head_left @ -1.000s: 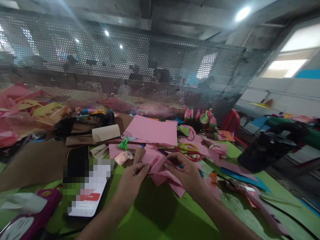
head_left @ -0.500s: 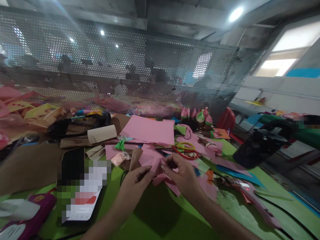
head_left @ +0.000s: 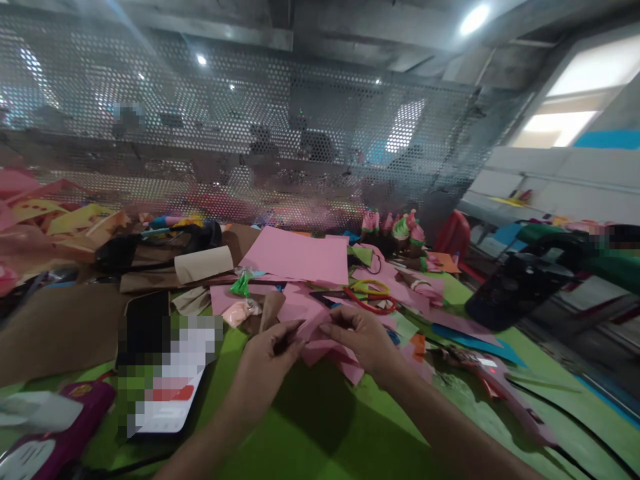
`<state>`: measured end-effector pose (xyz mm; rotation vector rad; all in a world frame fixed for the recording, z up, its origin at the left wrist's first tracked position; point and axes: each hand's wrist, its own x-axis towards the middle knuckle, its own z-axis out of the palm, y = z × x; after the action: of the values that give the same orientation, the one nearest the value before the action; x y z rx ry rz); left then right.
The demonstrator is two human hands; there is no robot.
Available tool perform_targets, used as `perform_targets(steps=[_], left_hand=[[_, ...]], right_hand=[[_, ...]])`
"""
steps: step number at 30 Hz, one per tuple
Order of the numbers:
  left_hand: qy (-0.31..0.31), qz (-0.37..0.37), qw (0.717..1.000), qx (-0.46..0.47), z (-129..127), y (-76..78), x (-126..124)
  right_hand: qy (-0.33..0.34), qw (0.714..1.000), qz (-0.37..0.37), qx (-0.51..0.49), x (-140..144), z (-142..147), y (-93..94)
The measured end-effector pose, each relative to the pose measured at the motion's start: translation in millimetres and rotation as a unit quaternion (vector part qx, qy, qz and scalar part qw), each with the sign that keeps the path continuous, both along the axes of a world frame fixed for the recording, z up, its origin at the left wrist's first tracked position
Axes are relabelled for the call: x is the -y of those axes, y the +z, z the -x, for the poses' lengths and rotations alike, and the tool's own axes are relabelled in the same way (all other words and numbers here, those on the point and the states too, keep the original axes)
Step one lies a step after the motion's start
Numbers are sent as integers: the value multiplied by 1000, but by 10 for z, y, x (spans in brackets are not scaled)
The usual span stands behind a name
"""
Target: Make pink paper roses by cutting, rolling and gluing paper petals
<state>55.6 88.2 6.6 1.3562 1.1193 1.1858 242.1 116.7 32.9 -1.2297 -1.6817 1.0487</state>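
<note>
Both hands pinch a small folded piece of pink paper (head_left: 313, 328) over the green table. My left hand (head_left: 273, 353) is closed on its left side, thumb and forefinger pressed together. On the right side, the thumb and fingers of my right hand (head_left: 363, 343) grip the same piece. More pink paper lies just under and behind the hands. Scissors (head_left: 373, 297) with red and yellow handles rest just beyond my right hand. A brown paper roll (head_left: 271, 310) and a small bag with a green tie (head_left: 243, 285) are beyond my left hand.
A phone (head_left: 170, 387) lies to the left, near a purple power strip (head_left: 87, 397). A pink glue gun (head_left: 505, 387) with a cord lies right. Large pink sheets (head_left: 300, 257), a dark bottle (head_left: 520, 287) and several pink-and-green paper cones (head_left: 403, 230) stand or lie farther back.
The pink piece looks flatter and wider between my fingers. My left hand has shifted slightly, and the view has tilted a little.
</note>
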Motion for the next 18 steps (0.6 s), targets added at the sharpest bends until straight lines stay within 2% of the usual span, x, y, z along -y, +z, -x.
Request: perform_targets(steps=[3, 7, 12, 18], left_hand=[[-7, 26, 998, 64, -8, -48, -20], [-8, 41, 995, 93, -25, -71, -33], [4, 44, 994, 97, -20, -35, -32], [16, 38, 998, 46, 9, -1, -19]], right_hand=[[-30, 998, 26, -55, -23, 4, -31], [-25, 994, 51, -94, -26, 7, -28], [-15, 992, 58, -111, -32, 0, -24], [-21, 993, 48, -102, -39, 8, -49]])
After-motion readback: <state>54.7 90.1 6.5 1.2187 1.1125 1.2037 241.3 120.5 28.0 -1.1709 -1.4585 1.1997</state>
